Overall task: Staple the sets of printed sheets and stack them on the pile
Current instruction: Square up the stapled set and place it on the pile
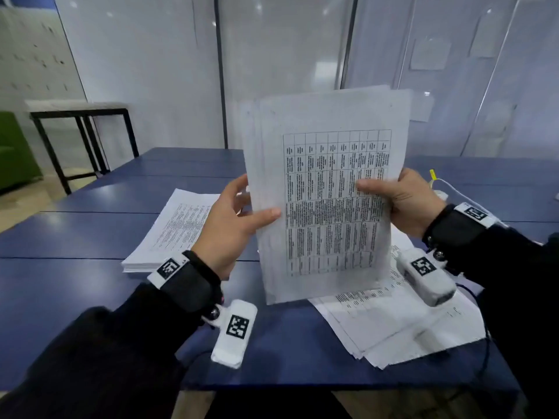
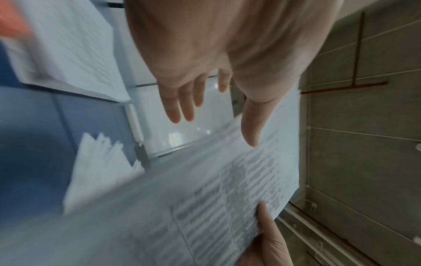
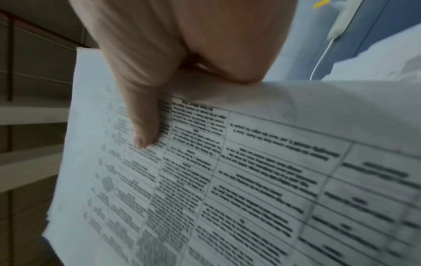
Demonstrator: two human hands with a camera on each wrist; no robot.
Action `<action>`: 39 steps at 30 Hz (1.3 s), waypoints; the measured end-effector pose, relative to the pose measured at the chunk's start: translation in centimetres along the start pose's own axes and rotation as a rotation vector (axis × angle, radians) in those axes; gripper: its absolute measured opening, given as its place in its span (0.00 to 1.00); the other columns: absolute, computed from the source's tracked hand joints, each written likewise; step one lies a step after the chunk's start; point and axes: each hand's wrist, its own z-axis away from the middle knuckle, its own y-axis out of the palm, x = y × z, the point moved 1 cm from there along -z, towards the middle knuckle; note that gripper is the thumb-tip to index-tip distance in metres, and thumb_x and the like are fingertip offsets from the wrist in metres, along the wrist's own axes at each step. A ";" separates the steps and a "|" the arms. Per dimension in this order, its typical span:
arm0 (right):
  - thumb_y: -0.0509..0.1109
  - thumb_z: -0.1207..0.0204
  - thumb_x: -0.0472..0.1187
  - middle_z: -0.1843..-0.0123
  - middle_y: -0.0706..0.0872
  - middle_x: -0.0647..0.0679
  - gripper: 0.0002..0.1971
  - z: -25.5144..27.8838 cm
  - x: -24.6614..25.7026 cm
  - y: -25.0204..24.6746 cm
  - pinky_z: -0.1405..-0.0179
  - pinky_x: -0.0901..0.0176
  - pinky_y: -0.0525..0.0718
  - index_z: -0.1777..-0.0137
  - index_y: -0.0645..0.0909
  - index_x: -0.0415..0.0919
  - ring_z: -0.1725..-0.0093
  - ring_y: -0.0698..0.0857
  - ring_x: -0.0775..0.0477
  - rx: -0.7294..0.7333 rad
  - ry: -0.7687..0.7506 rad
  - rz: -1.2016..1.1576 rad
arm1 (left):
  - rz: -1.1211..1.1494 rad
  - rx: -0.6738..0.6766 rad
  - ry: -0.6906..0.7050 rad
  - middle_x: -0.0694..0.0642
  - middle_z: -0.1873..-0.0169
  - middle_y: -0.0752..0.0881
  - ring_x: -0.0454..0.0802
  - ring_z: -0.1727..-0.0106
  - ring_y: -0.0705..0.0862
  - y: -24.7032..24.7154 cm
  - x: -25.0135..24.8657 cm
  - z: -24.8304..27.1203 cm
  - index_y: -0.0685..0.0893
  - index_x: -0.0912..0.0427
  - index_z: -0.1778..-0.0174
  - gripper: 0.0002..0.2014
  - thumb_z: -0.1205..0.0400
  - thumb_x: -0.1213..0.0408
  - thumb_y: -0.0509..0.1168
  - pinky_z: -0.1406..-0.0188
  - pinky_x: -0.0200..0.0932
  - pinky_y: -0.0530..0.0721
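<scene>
Both arms are covered by black sleeves (image 1: 99, 337) down to the wrist. Each wrist carries a broad black strap (image 1: 189, 287), with a white tag printed in a black-and-white square code at its 10 o'clock edge. Below each strap a small metal ball joint holds a white-wrapped camera block (image 1: 234, 334) bearing the same kind of code. The left hand (image 1: 230, 219) and right hand (image 1: 408, 201) are bare.
</scene>
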 end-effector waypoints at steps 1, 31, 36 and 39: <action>0.83 0.37 0.34 0.45 0.94 0.38 0.21 0.1 0.2 0.6 0.48 0.47 0.93 0.43 0.88 0.33 0.47 0.94 0.42 0.001 -0.005 -0.046 | 0.015 -0.026 0.040 0.58 0.43 0.93 0.53 0.41 0.93 0.7 -0.9 -0.7 0.86 0.61 0.32 0.23 0.24 0.72 0.79 0.33 0.59 0.88; 0.83 0.31 0.36 0.44 0.95 0.41 0.20 0.1 -1.1 6.6 0.33 0.42 0.88 0.40 0.88 0.33 0.43 0.93 0.42 -0.073 -0.126 0.026 | -0.173 -0.109 0.275 0.53 0.33 0.89 0.50 0.31 0.88 -1.4 -2.4 -1.9 0.75 0.59 0.24 0.31 0.21 0.59 0.80 0.26 0.61 0.83; 0.84 0.27 0.34 0.46 0.94 0.38 0.20 -1.5 2.2 7.8 0.37 0.48 0.90 0.39 0.84 0.28 0.42 0.94 0.40 -0.170 -0.243 0.046 | -0.112 -0.159 0.349 0.54 0.36 0.89 0.49 0.35 0.89 -0.6 -5.6 -4.1 0.77 0.53 0.32 0.25 0.23 0.62 0.80 0.30 0.55 0.86; 0.83 0.26 0.32 0.43 0.94 0.38 0.19 -1.4 1.8 7.8 0.34 0.48 0.89 0.37 0.85 0.28 0.40 0.93 0.41 -0.141 -0.217 0.034 | -0.087 -0.119 0.316 0.53 0.36 0.89 0.47 0.34 0.89 -1.0 -5.5 -3.7 0.77 0.53 0.32 0.26 0.23 0.60 0.80 0.31 0.50 0.86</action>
